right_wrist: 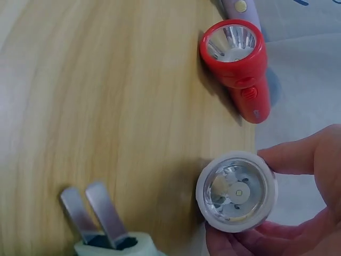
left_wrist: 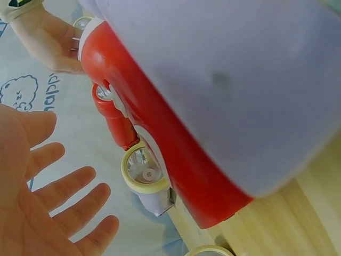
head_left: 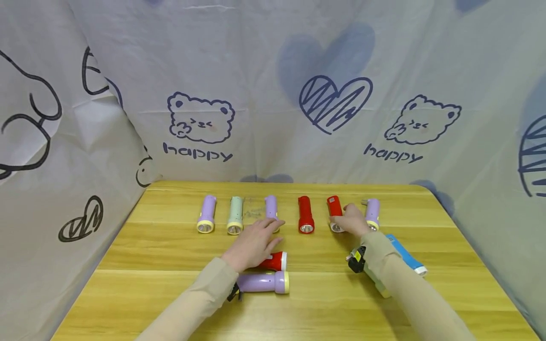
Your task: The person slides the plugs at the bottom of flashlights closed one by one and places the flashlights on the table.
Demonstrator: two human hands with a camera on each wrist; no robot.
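Observation:
My right hand (head_left: 351,221) holds a red flashlight with a white head (head_left: 334,204) in the back row. In the right wrist view, thumb and fingers lie on either side of its white rim (right_wrist: 199,192). My left hand (head_left: 251,244) hovers, fingers spread and holding nothing, over a red flashlight with a white rim (head_left: 279,261), partly covering it in the head view. A purple flashlight (head_left: 260,282) lies just nearer. Beyond the left fingers stands the back row's middle purple flashlight (head_left: 271,206), its head partly hidden.
The back row also has a purple (head_left: 208,208), a pale green (head_left: 236,210), a plain red (head_left: 304,210) and another purple flashlight (head_left: 373,210). Under the right forearm lie a blue flashlight (head_left: 405,253) and a pale green one (head_left: 377,284) with metal prongs (right_wrist: 104,210) out.

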